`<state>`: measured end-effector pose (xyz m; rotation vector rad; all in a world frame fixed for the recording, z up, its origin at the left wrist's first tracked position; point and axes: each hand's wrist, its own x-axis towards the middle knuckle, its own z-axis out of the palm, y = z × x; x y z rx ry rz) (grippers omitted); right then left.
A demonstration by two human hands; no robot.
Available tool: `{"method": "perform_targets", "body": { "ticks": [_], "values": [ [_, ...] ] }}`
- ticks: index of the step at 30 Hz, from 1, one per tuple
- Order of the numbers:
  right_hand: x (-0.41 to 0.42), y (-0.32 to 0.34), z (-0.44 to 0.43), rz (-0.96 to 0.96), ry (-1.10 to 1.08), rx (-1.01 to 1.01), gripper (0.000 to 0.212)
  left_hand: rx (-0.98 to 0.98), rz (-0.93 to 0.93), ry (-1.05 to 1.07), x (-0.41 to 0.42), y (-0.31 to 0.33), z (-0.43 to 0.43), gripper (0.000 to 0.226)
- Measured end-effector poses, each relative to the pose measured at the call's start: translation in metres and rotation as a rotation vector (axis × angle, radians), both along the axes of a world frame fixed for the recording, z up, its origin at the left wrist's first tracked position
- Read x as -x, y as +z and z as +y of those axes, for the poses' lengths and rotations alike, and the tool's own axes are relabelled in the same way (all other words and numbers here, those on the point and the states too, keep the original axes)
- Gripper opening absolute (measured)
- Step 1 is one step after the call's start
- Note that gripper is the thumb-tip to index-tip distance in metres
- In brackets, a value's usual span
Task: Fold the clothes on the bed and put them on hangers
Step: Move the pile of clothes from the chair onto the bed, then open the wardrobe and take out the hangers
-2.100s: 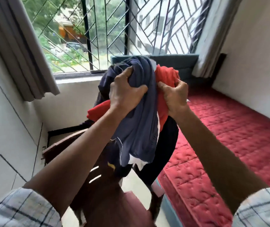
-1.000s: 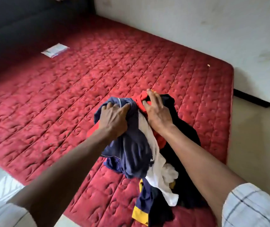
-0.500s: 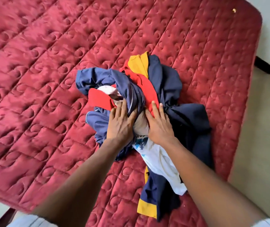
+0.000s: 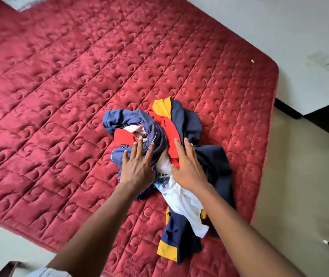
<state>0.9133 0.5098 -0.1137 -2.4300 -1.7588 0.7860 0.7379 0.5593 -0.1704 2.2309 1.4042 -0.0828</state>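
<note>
Red quilted mattress [image 4: 63, 92] fills most of the view, rounded far-right corner against a pale wall [image 4: 279, 27], with the right and near edges dropping to pale floor [image 4: 291, 176]. Wide bare quilt lies left of and beyond the clothes, and a narrower strip runs between them and the right edge. The pile of clothes [image 4: 185, 120] sits crumpled on the mattress, right of centre and nearer the near edge, nothing folded yet. In it: navy fabric wrapped around the outside, a white printed shirt [image 4: 183, 198] spilling toward the person, a red garment [image 4: 167, 124] through the middle, and a navy sleeve with a yellow cuff [image 4: 167, 250] trailing close to the near edge (not over it). Left hand [image 4: 137, 166] lies flat on the navy part, fingers straight and slightly spread, gripping nothing. Right hand [image 4: 188, 166] lies flat just beside it on the red and navy, fingers straight, thumb out, also gripping nothing. Tiny yellow speck [image 4: 252, 60] sits near the far-right corner.
</note>
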Motion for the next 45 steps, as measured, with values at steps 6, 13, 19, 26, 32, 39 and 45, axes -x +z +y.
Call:
{"method": "perform_targets", "body": {
  "ticks": [6, 13, 19, 26, 32, 39, 45],
  "values": [
    [0.01, 0.065, -0.037, 0.111, 0.02, -0.173, 0.082, -0.06, -0.069, 0.126, 0.026, 0.072, -0.051, 0.087],
    [0.016, 0.125, -0.127, 0.355, 0.027, -0.427, 0.074, -0.223, -0.174, 0.294, 0.046, 0.165, -0.155, 0.083],
    [0.035, 0.159, -0.205, 0.521, 0.272, -0.512, 0.069, -0.346, -0.175, 0.44, 0.073, 0.226, -0.283, 0.083],
    [0.101, 0.212, -0.29, 0.658, 0.587, -0.563, 0.066, -0.515, -0.172, 0.683, 0.117, 0.289, -0.422, 0.079],
    [0.169, 0.228, -0.376, 0.913, 0.801, -0.473, 0.06, -0.661, -0.246, 0.934, 0.146, 0.312, -0.54, 0.078],
    [0.248, 0.234, -0.526, 1.114, 1.039, -0.19, 0.06, -0.848, -0.053, 1.331, 0.169, 0.325, -0.75, 0.071],
    [0.283, 0.219, -0.696, 1.196, 1.323, 0.132, 0.047, -0.94, 0.217, 1.668, 0.15, 0.327, -0.954, 0.065]
  ]
}}
